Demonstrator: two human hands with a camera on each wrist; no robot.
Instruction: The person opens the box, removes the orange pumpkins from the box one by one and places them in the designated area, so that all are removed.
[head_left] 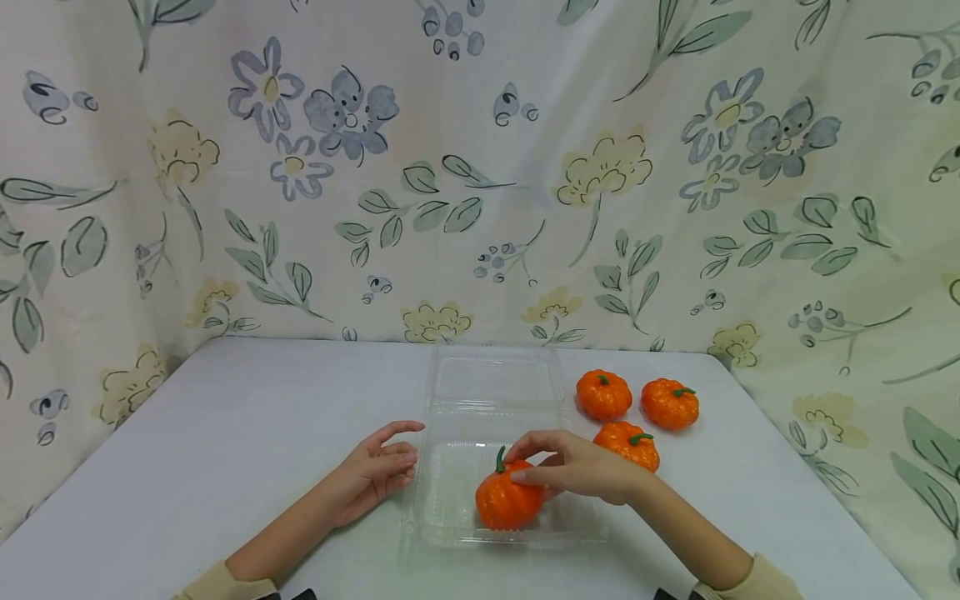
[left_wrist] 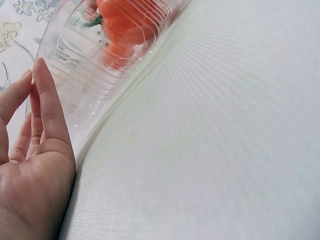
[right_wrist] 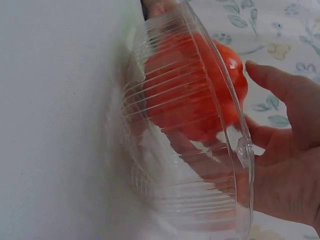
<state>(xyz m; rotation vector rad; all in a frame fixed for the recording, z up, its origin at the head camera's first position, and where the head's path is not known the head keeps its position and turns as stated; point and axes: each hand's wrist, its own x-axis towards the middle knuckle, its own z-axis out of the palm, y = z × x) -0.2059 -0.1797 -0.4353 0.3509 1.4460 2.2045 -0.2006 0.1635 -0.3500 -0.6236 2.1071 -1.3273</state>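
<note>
A clear plastic clamshell container [head_left: 450,492] lies with its lid folded back on the table. Inside its near part is an orange toy pumpkin [head_left: 507,500] with a green stem, leaning a little. My right hand [head_left: 581,468] holds this pumpkin from the right, thumb and fingers about its upper side; in the right wrist view the pumpkin [right_wrist: 175,90] shows through the ribbed wall, which partly hides the fingers. My left hand [head_left: 371,475] rests beside the container's left edge, fingers loosely bent and holding nothing, fingertips right at the rim.
Just right of the container, partly behind my right hand, sits another pumpkin [head_left: 628,446]. Farther back are a pumpkin [head_left: 603,395] near the lid and one more pumpkin [head_left: 670,404] to its right. A floral curtain [head_left: 480,208] hangs behind the white table [head_left: 300,392].
</note>
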